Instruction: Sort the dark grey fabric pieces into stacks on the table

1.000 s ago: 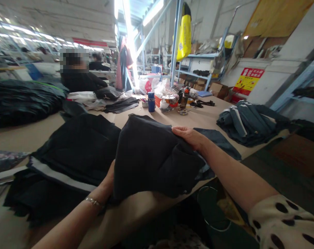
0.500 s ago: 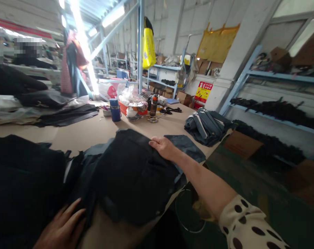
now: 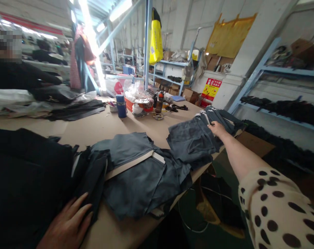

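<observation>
My left hand [image 3: 67, 224] lies flat, fingers spread, on the edge of a black fabric stack [image 3: 29, 180] at the near left of the table. Right beside it lie dark grey garment pieces with a white stripe [image 3: 138, 173], partly hanging over the table edge. My right hand [image 3: 216, 128], arm stretched out, grips the near edge of a grey garment pile [image 3: 198, 138] at the table's right edge. Whether it pinches one piece or several is hidden.
On the brown table [image 3: 94, 128] farther back stand a blue bottle [image 3: 121, 105], a dark bottle [image 3: 159, 101], a red tray with clutter [image 3: 141, 103] and tape rolls. Black fabric [image 3: 76, 109] and a person in black [image 3: 14, 74] are at far left. Blue shelving [image 3: 276, 86] lines the right.
The dark piece I held has been laid down to the left. My left hand now rests flat on the black stack. My right hand has reached right to the grey pile.
</observation>
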Demonstrator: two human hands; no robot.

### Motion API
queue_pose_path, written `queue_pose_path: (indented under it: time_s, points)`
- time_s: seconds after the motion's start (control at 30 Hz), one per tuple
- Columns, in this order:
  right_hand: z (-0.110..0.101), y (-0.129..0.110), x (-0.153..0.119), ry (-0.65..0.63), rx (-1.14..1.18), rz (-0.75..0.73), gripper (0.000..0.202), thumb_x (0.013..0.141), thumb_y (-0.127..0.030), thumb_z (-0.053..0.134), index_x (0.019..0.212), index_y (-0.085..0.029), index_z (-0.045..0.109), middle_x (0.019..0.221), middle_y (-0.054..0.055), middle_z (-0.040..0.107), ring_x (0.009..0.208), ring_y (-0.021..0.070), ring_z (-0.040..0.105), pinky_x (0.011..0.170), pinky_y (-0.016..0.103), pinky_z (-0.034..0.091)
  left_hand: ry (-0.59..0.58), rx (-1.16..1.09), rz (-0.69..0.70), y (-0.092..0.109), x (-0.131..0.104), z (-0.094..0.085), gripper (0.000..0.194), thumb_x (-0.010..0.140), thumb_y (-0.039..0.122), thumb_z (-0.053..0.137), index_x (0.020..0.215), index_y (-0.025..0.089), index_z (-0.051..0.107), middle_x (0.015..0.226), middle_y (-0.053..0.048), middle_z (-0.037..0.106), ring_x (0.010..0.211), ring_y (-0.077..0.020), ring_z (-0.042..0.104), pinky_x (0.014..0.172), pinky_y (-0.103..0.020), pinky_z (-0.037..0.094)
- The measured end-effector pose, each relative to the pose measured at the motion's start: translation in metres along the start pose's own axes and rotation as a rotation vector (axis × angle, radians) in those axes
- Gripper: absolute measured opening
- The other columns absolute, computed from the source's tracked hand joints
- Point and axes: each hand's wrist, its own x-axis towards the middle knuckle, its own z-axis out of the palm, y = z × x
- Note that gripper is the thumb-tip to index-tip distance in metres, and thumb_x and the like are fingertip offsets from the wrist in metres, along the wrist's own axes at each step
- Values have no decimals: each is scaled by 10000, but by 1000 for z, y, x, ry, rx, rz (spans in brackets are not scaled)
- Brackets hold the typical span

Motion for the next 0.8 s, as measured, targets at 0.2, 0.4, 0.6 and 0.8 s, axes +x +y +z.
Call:
queue_pose_path:
  time_s: [0.2,0.4,0.6,0.8]
  points:
    - [82,-71,-42,-215,-138,-419,334,912,-169,464,1221,-69,542,1262,213,526,1160,254,511,1002,362,383,-44,140,50,20,15,-23,319,882,354,463,957,149,696,1266,-136,578,1119,-318,567,916,-470,527]
    - [194,-187,-144,-641,-226,-1046,424,796,-143,624,1217,-171,575,1289,89,547,1195,243,482,1025,354,411,-125,100,-52,27,14,-28,282,887,319,482,989,154,686,1303,-124,561,1185,-317,528,978,-472,498]
    - [237,-219,-180,-748,-440,-1132,206,857,-73,463,947,-67,648,994,173,649,924,268,626,774,368,520,-136,84,-116,33,14,-32,267,885,298,479,1003,178,686,1326,-95,559,1210,-311,525,1003,-468,491]
    - [187,-226,-154,-567,-484,-1036,240,886,-77,401,975,-106,621,981,145,659,950,279,631,836,419,486,-65,56,-90,27,10,-28,264,883,288,471,976,182,694,1296,-92,588,1180,-285,561,983,-432,516]
